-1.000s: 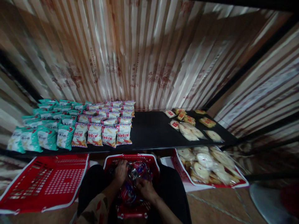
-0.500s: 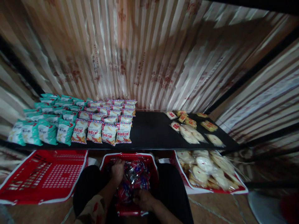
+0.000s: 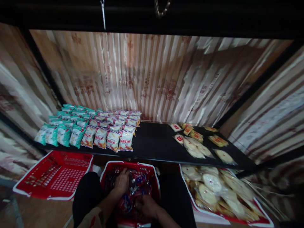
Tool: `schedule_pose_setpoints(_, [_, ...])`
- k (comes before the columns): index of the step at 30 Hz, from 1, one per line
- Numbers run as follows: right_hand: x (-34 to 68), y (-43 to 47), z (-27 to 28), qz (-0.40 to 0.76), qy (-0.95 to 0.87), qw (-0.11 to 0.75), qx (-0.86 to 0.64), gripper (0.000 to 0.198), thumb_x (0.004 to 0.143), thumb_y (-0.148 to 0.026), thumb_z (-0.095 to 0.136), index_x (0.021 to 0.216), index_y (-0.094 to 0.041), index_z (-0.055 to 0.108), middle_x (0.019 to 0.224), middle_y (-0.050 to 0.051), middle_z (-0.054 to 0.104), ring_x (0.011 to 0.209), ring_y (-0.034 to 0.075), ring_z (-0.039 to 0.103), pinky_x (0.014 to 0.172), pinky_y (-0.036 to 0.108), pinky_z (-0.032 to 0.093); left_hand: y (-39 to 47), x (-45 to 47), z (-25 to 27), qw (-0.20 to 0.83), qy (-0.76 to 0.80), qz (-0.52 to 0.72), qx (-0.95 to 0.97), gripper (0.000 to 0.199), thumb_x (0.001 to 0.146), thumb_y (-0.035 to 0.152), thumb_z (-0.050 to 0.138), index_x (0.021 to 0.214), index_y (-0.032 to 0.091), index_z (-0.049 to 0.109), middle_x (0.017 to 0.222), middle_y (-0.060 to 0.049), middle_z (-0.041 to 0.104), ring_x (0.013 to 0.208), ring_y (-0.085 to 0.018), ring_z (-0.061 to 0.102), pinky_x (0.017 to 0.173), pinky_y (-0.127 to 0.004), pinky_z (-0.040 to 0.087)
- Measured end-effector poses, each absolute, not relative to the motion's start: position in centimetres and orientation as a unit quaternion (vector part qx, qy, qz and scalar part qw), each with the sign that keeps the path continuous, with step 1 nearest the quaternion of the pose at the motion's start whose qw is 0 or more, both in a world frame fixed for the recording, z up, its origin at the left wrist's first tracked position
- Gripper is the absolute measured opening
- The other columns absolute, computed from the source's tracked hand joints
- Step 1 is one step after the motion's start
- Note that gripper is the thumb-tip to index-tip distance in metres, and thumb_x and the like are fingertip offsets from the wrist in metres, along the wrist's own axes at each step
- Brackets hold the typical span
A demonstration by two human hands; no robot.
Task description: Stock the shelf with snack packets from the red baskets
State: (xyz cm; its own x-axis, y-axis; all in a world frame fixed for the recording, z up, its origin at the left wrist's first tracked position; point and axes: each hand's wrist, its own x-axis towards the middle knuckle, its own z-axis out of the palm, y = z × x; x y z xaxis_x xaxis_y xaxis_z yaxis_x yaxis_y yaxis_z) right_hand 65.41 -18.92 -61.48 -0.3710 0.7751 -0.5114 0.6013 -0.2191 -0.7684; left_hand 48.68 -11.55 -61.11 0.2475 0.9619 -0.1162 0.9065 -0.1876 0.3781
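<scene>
Between my knees stands a red basket (image 3: 155, 180) with a white rim, filled with shiny purple and red snack packets (image 3: 140, 179). My left hand (image 3: 122, 182) reaches into it from the left, lying over the packets with its fingertips hidden among them. My right hand (image 3: 145, 205) is at the near right part of the basket, fingers curled in against the packets. Whatever it grips is too dark to make out.
A black shelf (image 3: 154, 139) crosses ahead, bearing rows of teal bags (image 3: 63, 135), white-and-red snack bags (image 3: 125, 141) and flat wrapped pastries (image 3: 193, 148). An empty red basket (image 3: 59, 175) is left; a basket of wrapped pastries (image 3: 211, 183) is right. A black beam (image 3: 133, 19) runs overhead.
The view has tilted up, bringing the overhead beam into sight. My left hand has shifted slightly right within the basket; my right hand stays near the same packets.
</scene>
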Motion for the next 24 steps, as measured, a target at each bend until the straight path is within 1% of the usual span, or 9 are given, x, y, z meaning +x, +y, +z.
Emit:
schedule_pose_setpoints(3, [65.8, -17.9, -59.0, 0.629, -0.550, 0.130, -0.533, 0.044, 0.070, -0.061, 0.057, 0.066, -0.017, 0.062, 0.062, 0.001, 0.061, 0.062, 0.015, 0.057, 0.058, 0.025, 0.040, -12.0, 48.4, -59.5, 0.142, 0.583, 0.140, 0.788, 0.041, 0.085, 0.007, 0.033, 0.112, 0.018, 0.061, 0.121, -0.007, 0.059, 0.110, -0.014, 0.055, 0.096, -0.024, 0.042])
schedule_pose_setpoints(5, [66.7, -16.7, -56.5, 0.687, -0.496, 0.175, -0.501, 0.056, 0.064, -0.071, 0.057, 0.073, -0.015, 0.062, 0.072, 0.005, 0.065, 0.062, 0.015, 0.060, 0.054, 0.024, 0.039, -11.9, 48.2, -58.0, 0.062, 0.565, 0.208, 0.796, 0.040, 0.084, 0.008, 0.034, 0.111, 0.019, 0.062, 0.121, -0.008, 0.058, 0.114, -0.017, 0.052, 0.098, -0.029, 0.042])
schedule_pose_setpoints(9, [69.5, -11.9, -51.7, 0.682, -0.436, 0.325, -0.489, 0.059, 0.072, -0.069, 0.052, 0.087, -0.014, 0.066, 0.085, 0.011, 0.069, 0.069, 0.018, 0.065, 0.053, 0.024, 0.040, -11.0, 48.1, -54.9, -0.095, 0.519, 0.331, 0.782, 0.040, 0.083, 0.010, 0.043, 0.116, 0.024, 0.060, 0.134, -0.007, 0.049, 0.130, -0.024, 0.036, 0.102, -0.039, 0.038])
schedule_pose_setpoints(12, [70.7, -6.4, -49.5, 0.615, -0.397, 0.465, -0.499, 0.058, 0.075, -0.068, 0.049, 0.097, -0.016, 0.065, 0.099, 0.013, 0.069, 0.085, 0.022, 0.066, 0.066, 0.030, 0.048, -9.8, 48.2, -53.4, -0.145, 0.509, 0.355, 0.771, 0.042, 0.084, 0.016, 0.049, 0.124, 0.027, 0.054, 0.139, -0.007, 0.044, 0.135, -0.027, 0.026, 0.105, -0.044, 0.032])
schedule_pose_setpoints(15, [70.4, -0.7, -48.5, 0.521, -0.385, 0.569, -0.506, 0.062, 0.077, -0.068, 0.046, 0.116, -0.021, 0.059, 0.129, 0.012, 0.055, 0.117, 0.026, 0.053, 0.091, 0.039, 0.046, -8.4, 48.3, -53.0, -0.179, 0.497, 0.349, 0.774, 0.044, 0.084, 0.023, 0.052, 0.128, 0.028, 0.050, 0.139, -0.007, 0.044, 0.137, -0.027, 0.023, 0.108, -0.045, 0.026])
schedule_pose_setpoints(17, [69.6, 2.7, -48.3, 0.479, -0.399, 0.591, -0.511, 0.068, 0.077, -0.069, 0.044, 0.126, -0.023, 0.053, 0.142, 0.008, 0.042, 0.131, 0.026, 0.038, 0.103, 0.041, 0.036, -7.2, 48.4, -53.4, -0.202, 0.485, 0.353, 0.774, 0.045, 0.084, 0.026, 0.053, 0.129, 0.029, 0.049, 0.138, -0.006, 0.047, 0.137, -0.026, 0.024, 0.110, -0.044, 0.022])
schedule_pose_setpoints(19, [68.9, 6.0, -48.4, 0.457, -0.411, 0.593, -0.521, 0.074, 0.075, -0.072, 0.042, 0.132, -0.025, 0.047, 0.147, 0.004, 0.033, 0.137, 0.024, 0.027, 0.110, 0.042, 0.028, -5.9, 48.5, -53.9, -0.217, 0.478, 0.364, 0.769, 0.043, 0.084, 0.027, 0.053, 0.128, 0.029, 0.051, 0.135, -0.004, 0.050, 0.136, -0.025, 0.025, 0.111, -0.043, 0.018])
schedule_pose_setpoints(21, [68.4, 9.2, -48.9, 0.445, -0.410, 0.587, -0.538, 0.078, 0.074, -0.074, 0.039, 0.135, -0.025, 0.044, 0.148, 0.002, 0.030, 0.138, 0.024, 0.022, 0.112, 0.042, 0.023, -4.6, 48.4, -54.3, -0.227, 0.471, 0.376, 0.765, 0.041, 0.084, 0.028, 0.054, 0.125, 0.030, 0.054, 0.132, -0.003, 0.053, 0.135, -0.024, 0.027, 0.112, -0.043, 0.017])
schedule_pose_setpoints(24, [68.2, 13.8, -50.2, 0.424, -0.410, 0.585, -0.556, 0.080, 0.075, -0.074, 0.038, 0.136, -0.023, 0.042, 0.147, 0.003, 0.032, 0.138, 0.024, 0.022, 0.114, 0.041, 0.019, -2.9, 48.1, -54.8, -0.235, 0.455, 0.406, 0.757, 0.036, 0.083, 0.030, 0.055, 0.119, 0.031, 0.059, 0.127, -0.002, 0.057, 0.134, -0.024, 0.029, 0.112, -0.044, 0.015])
